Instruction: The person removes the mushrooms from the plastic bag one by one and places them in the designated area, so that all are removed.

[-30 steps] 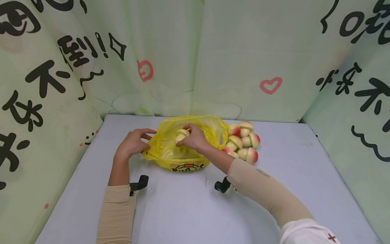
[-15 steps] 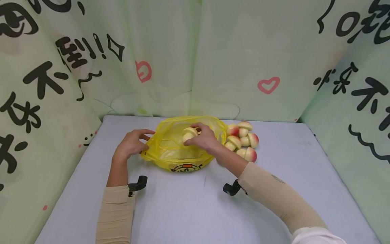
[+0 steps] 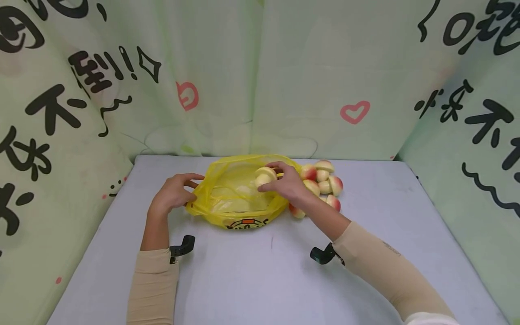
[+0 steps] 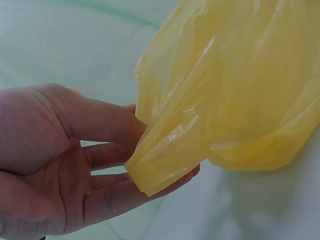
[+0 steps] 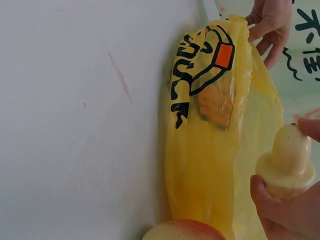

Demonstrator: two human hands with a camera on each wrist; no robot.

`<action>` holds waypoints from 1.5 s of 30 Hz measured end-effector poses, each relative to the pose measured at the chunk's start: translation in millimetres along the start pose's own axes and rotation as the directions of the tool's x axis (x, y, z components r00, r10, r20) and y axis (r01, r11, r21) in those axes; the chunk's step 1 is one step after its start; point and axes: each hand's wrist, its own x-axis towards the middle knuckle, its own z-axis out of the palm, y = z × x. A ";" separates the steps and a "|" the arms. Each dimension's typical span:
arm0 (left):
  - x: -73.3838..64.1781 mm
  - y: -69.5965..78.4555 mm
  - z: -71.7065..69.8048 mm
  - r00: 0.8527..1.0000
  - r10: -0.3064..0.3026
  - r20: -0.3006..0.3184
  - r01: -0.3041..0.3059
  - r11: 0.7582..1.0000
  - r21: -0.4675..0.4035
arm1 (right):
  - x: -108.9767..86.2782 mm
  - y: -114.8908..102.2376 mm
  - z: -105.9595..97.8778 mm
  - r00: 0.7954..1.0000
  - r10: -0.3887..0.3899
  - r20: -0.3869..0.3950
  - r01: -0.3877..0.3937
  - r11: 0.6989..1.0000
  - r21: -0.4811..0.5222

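A yellow plastic bag lies on the table with its mouth spread wide. My left hand pinches its left edge; in the left wrist view the thumb and fingers lie on either side of the yellow film. Over the right part of the bag's mouth, my right hand holds a cream toy mushroom between thumb and fingers. The right wrist view shows this mushroom with its stem up. Some of the right fingers are out of that view.
Several cream mushrooms with red-tinged caps lie close together just right of the bag, partly hidden by my right forearm. The white table meets a printed pale green curtain at its back edge.
My right hand has moved to the right with the mushroom, from the middle of the bag's mouth toward its right side. The left hand keeps its hold on the bag's edge.
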 end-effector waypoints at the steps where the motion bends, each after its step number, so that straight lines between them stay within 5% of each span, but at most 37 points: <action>1: 0.0 0.1 0.1 1.000 -0.001 0.001 0.001 1.000 0.000 | -1.0 0.6 -2.9 1.000 0.000 -0.002 0.000 1.000 0.008; 45: -1.0 1.2 -0.7 1.000 0.009 0.011 -0.010 0.999 0.036 | -56.2 43.1 -114.0 0.993 0.001 -0.119 0.005 0.999 0.054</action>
